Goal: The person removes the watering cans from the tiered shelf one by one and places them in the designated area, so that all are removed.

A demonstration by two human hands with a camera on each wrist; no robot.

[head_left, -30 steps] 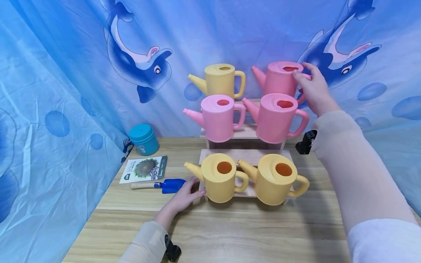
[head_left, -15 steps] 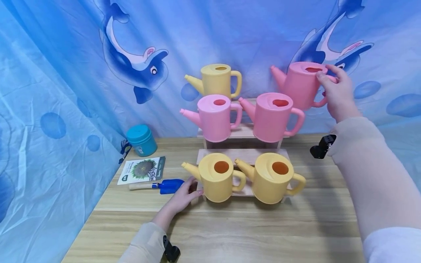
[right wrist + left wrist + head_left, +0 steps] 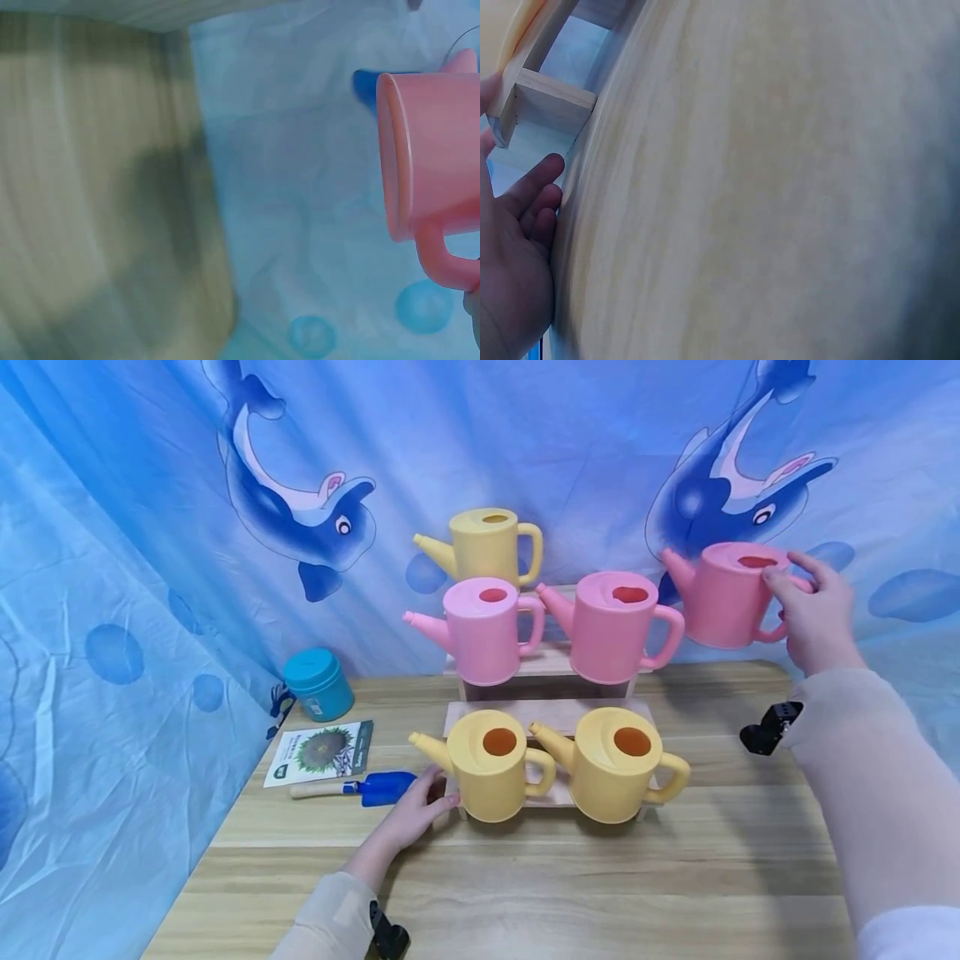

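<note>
My right hand grips a deep pink watering can by its handle, held upright in the air right of the stand. Its lower body and handle show in the right wrist view. My left hand holds the front left end of a stepped wooden stand, thumb and a finger at its edge. In the left wrist view, the other fingers are loosely bent beside the stand's leg. Two yellow watering cans occupy the lowest step. Higher up stand a light pink can, another deep pink can and a yellow can.
Left of the stand lie a blue trowel with a wooden handle and a seed packet. A teal lidded jar stands behind them. A blue dolphin curtain hangs behind the wooden table.
My right hand has lifted the deep pink watering can off the top step, carried it to the right and then lowered it somewhat. My left hand has stayed at the stand.
</note>
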